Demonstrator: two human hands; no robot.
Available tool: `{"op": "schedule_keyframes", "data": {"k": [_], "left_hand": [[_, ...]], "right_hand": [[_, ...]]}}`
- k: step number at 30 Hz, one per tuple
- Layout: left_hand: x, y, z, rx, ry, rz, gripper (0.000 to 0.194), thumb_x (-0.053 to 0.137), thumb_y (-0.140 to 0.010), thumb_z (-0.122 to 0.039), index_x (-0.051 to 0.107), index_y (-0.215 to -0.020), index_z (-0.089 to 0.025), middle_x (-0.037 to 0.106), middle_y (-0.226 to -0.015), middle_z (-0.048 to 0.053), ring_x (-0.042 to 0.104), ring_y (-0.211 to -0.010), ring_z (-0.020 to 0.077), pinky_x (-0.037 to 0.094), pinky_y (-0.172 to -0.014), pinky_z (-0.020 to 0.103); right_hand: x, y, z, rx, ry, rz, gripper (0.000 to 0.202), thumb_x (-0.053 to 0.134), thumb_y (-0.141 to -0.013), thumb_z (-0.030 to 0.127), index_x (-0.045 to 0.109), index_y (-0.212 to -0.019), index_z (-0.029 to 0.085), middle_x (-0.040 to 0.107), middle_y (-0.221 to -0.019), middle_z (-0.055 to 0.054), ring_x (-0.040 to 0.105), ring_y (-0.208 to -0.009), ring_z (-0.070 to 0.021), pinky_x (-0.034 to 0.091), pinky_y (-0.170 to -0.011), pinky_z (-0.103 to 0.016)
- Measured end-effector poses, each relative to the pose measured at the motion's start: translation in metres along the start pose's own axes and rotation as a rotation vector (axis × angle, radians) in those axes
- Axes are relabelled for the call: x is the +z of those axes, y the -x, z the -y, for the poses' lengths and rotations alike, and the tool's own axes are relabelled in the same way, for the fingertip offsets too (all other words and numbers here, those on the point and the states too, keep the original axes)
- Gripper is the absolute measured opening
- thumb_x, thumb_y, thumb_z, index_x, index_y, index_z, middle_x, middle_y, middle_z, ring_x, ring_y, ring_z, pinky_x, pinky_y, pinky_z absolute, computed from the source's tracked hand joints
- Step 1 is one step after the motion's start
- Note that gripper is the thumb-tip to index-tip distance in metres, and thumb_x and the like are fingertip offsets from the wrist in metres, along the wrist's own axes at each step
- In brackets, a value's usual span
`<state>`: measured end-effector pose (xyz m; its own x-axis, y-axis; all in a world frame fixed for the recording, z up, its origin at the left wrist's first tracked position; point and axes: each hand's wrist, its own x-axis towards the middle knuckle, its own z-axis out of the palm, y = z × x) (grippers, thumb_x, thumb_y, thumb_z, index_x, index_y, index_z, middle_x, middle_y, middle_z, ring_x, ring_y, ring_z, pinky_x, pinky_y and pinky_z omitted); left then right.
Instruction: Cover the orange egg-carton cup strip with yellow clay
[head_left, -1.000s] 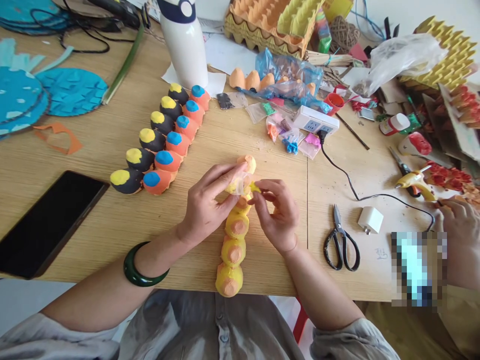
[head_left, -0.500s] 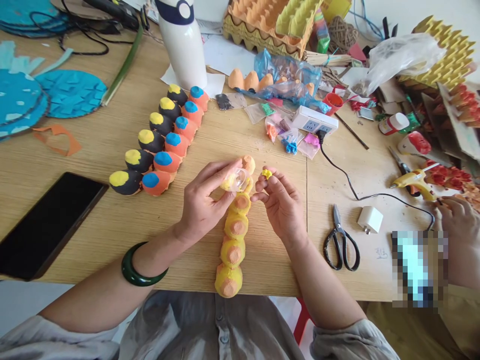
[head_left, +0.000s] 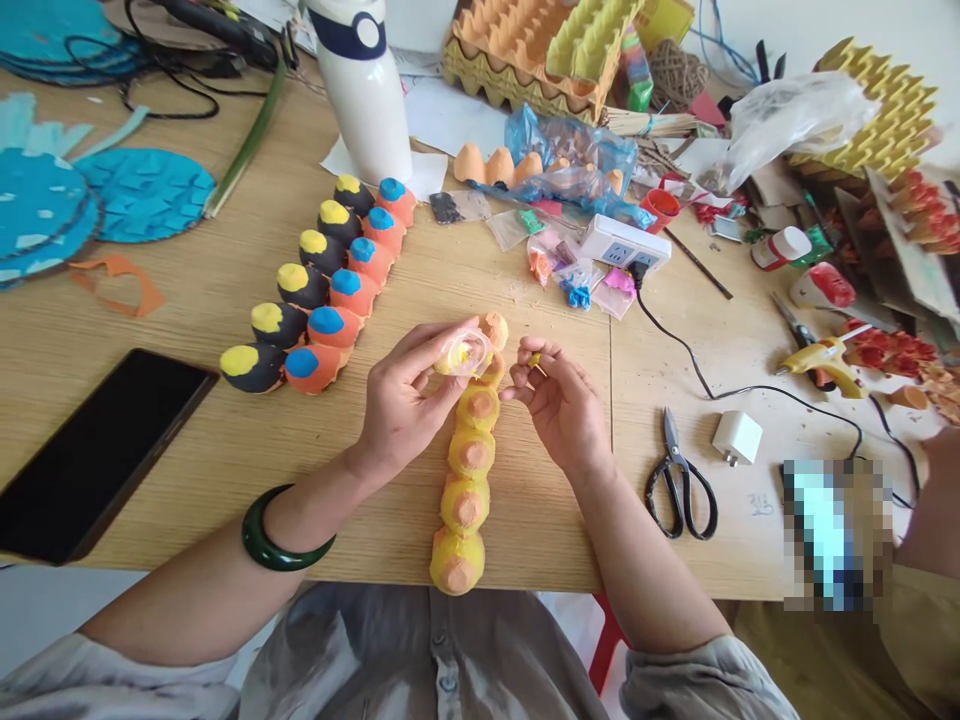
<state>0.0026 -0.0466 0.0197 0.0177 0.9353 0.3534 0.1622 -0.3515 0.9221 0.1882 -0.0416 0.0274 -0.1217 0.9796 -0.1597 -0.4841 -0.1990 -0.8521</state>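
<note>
My left hand (head_left: pixel 409 395) is closed around a small clear plastic cup (head_left: pixel 466 352) with yellow clay inside, its mouth tilted toward me. Between the fingertips of my right hand (head_left: pixel 566 405) is a small lump of yellow clay (head_left: pixel 534 360), partly hidden by the fingers. Under and between my hands, a strip of egg-carton cups (head_left: pixel 472 455) runs toward the table's front edge. Its nearer cups are coated yellow around bare orange tops, while the cup at the far end is plain orange.
Two painted egg-carton strips (head_left: pixel 349 290) stand to the left, beyond a black phone (head_left: pixel 105 450). Scissors (head_left: pixel 679 480), a white charger (head_left: pixel 737 438), and a glue gun (head_left: pixel 825 365) lie right. A power strip (head_left: pixel 624 243) and clay bags sit behind. Another person's arm (head_left: pixel 934 510) is at far right.
My left hand has turned the cup slightly so its opening shows more. My right fingers have curled further over the yellow clay. The other person's hand has drawn away from the glue gun area.
</note>
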Motion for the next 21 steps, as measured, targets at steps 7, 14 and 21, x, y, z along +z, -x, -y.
{"op": "schedule_keyframes", "data": {"k": [7, 14, 21], "left_hand": [[-0.001, 0.001, -0.004, -0.038, 0.107, 0.045, 0.032, 0.073, -0.099, -0.039, 0.076, -0.128, -0.026, 0.073, -0.136, 0.006, 0.070, -0.129, 0.0282, 0.062, -0.109, 0.043], [0.001, 0.000, 0.003, -0.229, 0.240, 0.057, 0.039, 0.078, -0.094, -0.046, 0.077, -0.128, -0.025, 0.075, -0.138, 0.009, 0.069, -0.133, 0.0322, 0.060, -0.112, 0.051], [0.003, -0.005, -0.004, -0.501, 0.542, 0.029, 0.052, 0.087, -0.083, -0.038, 0.076, -0.133, -0.025, 0.085, -0.104, 0.005, 0.079, -0.086, 0.0201, 0.067, -0.086, 0.038]], "right_hand": [[0.009, 0.010, 0.006, 0.036, 0.167, -0.024, 0.036, 0.072, -0.094, 0.056, 0.069, -0.103, 0.022, 0.031, -0.062, 0.012, 0.021, -0.043, -0.0048, 0.027, -0.029, -0.015], [0.010, 0.008, 0.010, 0.075, 0.111, 0.029, 0.035, 0.082, -0.087, 0.047, 0.072, -0.107, 0.021, 0.058, -0.083, 0.003, 0.051, -0.061, -0.0075, 0.046, -0.043, -0.018], [0.015, 0.017, 0.006, -0.169, 0.250, 0.015, 0.028, 0.079, -0.094, 0.042, 0.069, -0.110, 0.022, 0.064, -0.083, 0.004, 0.058, -0.057, -0.0072, 0.056, -0.049, -0.021]]}}
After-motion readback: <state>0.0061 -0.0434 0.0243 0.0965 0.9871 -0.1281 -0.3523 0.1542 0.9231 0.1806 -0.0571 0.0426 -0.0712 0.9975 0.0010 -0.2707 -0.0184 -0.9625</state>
